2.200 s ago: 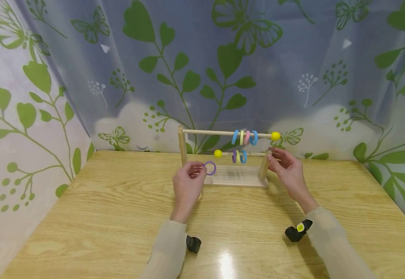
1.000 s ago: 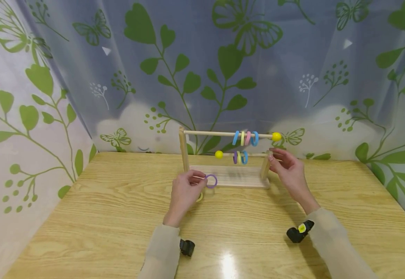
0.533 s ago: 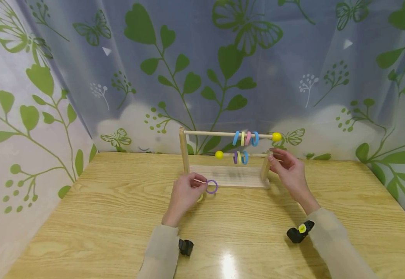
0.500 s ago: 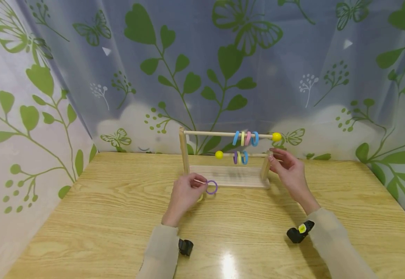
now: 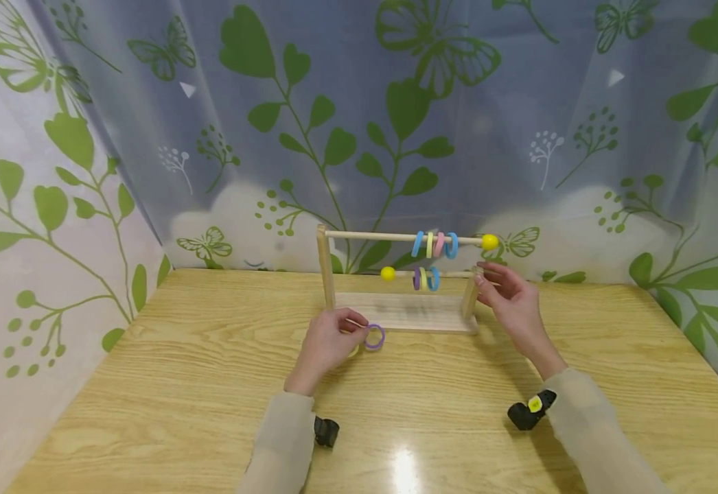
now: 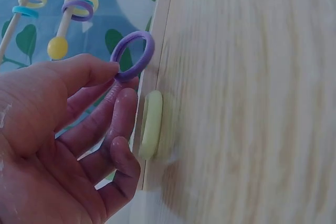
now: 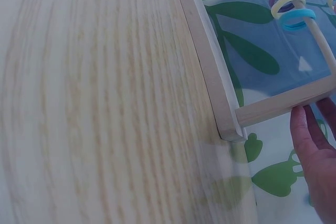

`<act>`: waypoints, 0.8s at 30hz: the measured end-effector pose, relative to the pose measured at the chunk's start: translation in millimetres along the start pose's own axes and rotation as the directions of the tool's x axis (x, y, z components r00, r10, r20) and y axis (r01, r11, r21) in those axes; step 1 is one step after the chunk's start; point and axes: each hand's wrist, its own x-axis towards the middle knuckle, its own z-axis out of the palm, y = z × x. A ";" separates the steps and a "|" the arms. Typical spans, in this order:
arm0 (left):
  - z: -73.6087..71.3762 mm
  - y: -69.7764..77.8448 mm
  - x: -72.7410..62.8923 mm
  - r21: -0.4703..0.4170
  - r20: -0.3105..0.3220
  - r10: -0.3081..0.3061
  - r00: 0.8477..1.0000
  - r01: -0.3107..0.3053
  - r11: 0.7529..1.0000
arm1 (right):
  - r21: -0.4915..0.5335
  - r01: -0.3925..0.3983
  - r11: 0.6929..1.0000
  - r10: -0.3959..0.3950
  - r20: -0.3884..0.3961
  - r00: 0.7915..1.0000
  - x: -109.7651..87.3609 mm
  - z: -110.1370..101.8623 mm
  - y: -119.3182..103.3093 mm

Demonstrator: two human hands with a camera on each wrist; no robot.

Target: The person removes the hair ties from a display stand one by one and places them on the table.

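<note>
My left hand pinches a purple ring between thumb and index finger, its other fingers loosely bent. The ring is held upright, low in front of the base of a wooden ring rack. Beside that base lies a pale yellow ring, mostly hidden by the left hand in the head view. My right hand holds the rack's short right post, thumb in front and fingers behind. On the lower rod, tipped with a yellow ball, hang a purple, a yellow and a blue ring.
The rack's upper rod carries blue, yellow and pink rings and ends in a yellow ball at the right. A leaf-patterned curtain hangs behind the wood-grain table.
My left hand has come down with the purple ring, from in front of the rack's rods to near the base's front edge. The right hand stays on the post.
</note>
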 end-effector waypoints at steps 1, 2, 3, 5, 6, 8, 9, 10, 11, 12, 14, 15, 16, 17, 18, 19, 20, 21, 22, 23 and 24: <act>-0.4 -0.9 0.2 0.004 0.006 0.005 1.000 -0.005 1.000 | 0.002 -0.001 1.000 0.001 -0.002 1.000 0.1 0.0 0.0; -0.7 -1.8 0.2 0.008 0.013 0.011 1.000 -0.011 1.000 | 0.001 -0.001 1.000 0.001 -0.002 1.000 0.2 0.0 0.1; -1.0 -2.6 0.2 0.014 0.020 0.017 1.000 -0.018 1.000 | 0.002 0.000 1.000 0.000 -0.002 1.000 0.2 -0.1 0.1; -1.3 -3.5 -0.1 0.024 0.035 0.020 0.999 -0.021 0.999 | 0.006 0.002 1.000 -0.002 -0.002 1.000 0.4 -0.2 0.1; -1.4 -3.8 -0.4 0.030 0.043 0.024 0.999 -0.025 0.999 | 0.008 0.002 1.000 -0.002 -0.001 1.000 0.4 -0.3 0.1; -1.4 -3.3 -0.8 0.039 0.057 0.028 0.998 -0.030 0.999 | 0.015 0.003 1.000 -0.003 -0.001 1.000 0.4 -0.3 0.2; -1.3 -3.0 -0.9 0.043 0.063 0.027 0.998 -0.029 0.999 | 0.018 0.003 1.000 -0.003 -0.001 1.000 0.3 -0.3 0.3; -1.3 -2.3 -0.9 0.046 0.067 0.024 0.997 -0.028 0.999 | 0.020 0.003 1.000 -0.003 0.000 1.000 0.4 -0.2 0.2; -1.6 -1.9 -0.9 0.050 0.071 0.027 0.997 -0.031 0.998 | 0.017 0.002 1.000 -0.002 -0.001 1.000 0.5 0.0 0.2; -1.8 -1.5 -0.9 0.055 0.074 0.027 0.997 -0.031 0.998 | 0.016 0.001 1.000 -0.001 -0.001 1.000 0.4 0.1 0.2; -2.2 -0.9 -0.9 0.065 0.079 0.025 0.997 -0.030 0.997 | 0.018 -0.001 1.000 0.001 -0.001 1.000 0.3 0.2 0.3; -2.3 -0.8 -1.0 0.073 0.080 0.024 0.996 -0.030 0.997 | 0.017 -0.002 1.000 0.002 -0.001 1.000 0.1 0.3 0.2; -2.5 -0.8 -1.2 0.082 0.081 0.023 0.996 -0.030 0.996 | 0.016 -0.003 1.000 0.003 0.000 1.000 0.0 0.3 0.1; -2.8 -0.9 -1.3 0.090 0.082 0.025 0.996 -0.032 0.995 | 0.018 -0.003 1.000 0.003 0.000 1.000 0.0 0.2 0.0; -2.8 -1.1 -1.3 0.096 0.082 0.024 0.996 -0.032 0.995 | 0.020 -0.003 1.000 0.003 0.001 1.000 -0.1 0.1 0.0; -2.8 -1.3 -1.3 0.100 0.081 0.023 0.996 -0.031 0.994 | 0.024 -0.004 1.000 0.004 0.002 1.000 -0.1 -0.1 0.0; -2.8 -1.9 -1.4 0.106 0.081 0.024 0.996 -0.033 0.994 | 0.023 -0.005 1.000 0.004 0.003 1.000 -0.1 -0.1 -0.1; -2.9 -2.2 -1.5 0.108 0.080 0.025 0.996 -0.034 0.994 | 0.023 -0.005 1.000 0.005 0.003 1.000 -0.1 -0.2 -0.1; -3.0 -2.4 -1.5 0.110 0.080 0.026 0.996 -0.035 0.993 | 0.024 -0.006 1.000 0.006 0.004 1.000 -0.1 -0.2 -0.1; -3.2 -2.6 -1.6 0.111 0.080 0.027 0.996 -0.036 0.993 | 0.024 -0.007 1.000 0.007 0.005 1.000 -0.1 -0.2 0.0; -3.3 -2.7 -1.6 0.112 0.078 0.027 0.997 -0.036 0.993 | 0.023 -0.008 1.000 0.008 0.005 1.000 -0.1 -0.2 0.0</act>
